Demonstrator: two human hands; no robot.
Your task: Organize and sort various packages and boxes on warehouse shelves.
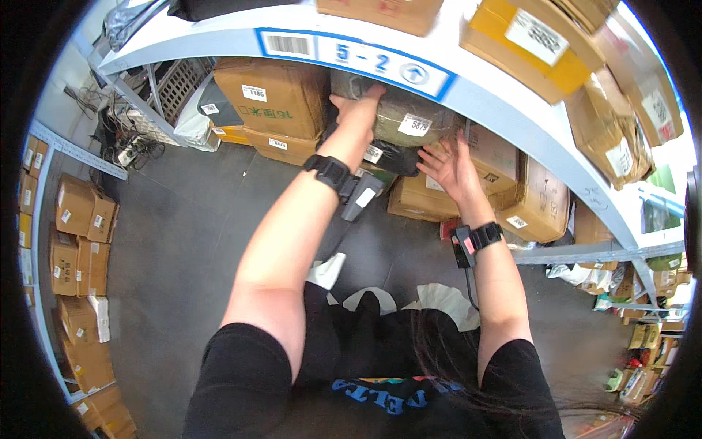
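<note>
My left hand [356,107] reaches under the white shelf edge and lies against the left part of a greyish-green wrapped parcel [397,112]; whether its fingers grip is not plain. My right hand [451,164] is beside the parcel's lower right corner, palm turned up and fingers spread, with nothing held in it. Below the wrapped parcel sits a black plastic-wrapped package [392,157]. Each wrist bears a black strap with a small device; a cable runs from the right one.
Cardboard boxes [274,99] stand left of the parcel, more boxes [540,203] to the right. A curved-looking white shelf beam [482,104] crosses above my hands. Boxes lie on the upper shelf. A rack of cartons [82,214] lines the far left. Cables [129,148] hang near the wall.
</note>
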